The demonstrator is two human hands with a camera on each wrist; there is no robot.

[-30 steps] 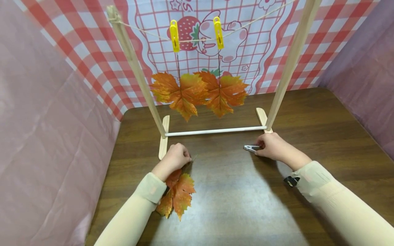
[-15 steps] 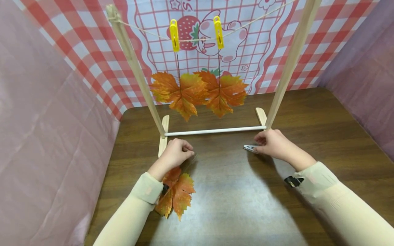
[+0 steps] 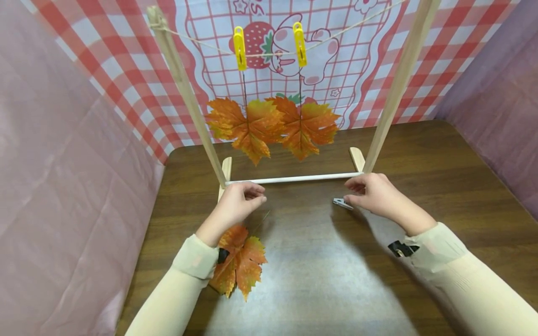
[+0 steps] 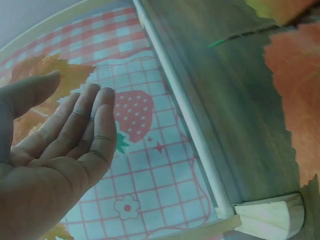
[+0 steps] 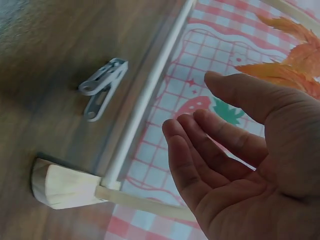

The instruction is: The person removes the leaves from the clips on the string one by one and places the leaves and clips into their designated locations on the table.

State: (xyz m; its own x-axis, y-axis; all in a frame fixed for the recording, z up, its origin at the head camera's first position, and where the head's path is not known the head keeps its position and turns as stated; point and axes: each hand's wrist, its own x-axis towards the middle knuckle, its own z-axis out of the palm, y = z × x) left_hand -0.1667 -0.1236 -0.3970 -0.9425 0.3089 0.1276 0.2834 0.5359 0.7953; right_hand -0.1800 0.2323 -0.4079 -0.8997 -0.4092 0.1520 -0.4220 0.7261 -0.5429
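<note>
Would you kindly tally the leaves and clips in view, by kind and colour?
Orange leaves: 3, two hanging, one on the table
Yellow clips: 2, on the string
White clips: 1, on the table
Total: 6

Both the left hand point(image 3: 237, 201) and the right hand point(image 3: 374, 196) hover with fingers relaxed, holding nothing.
</note>
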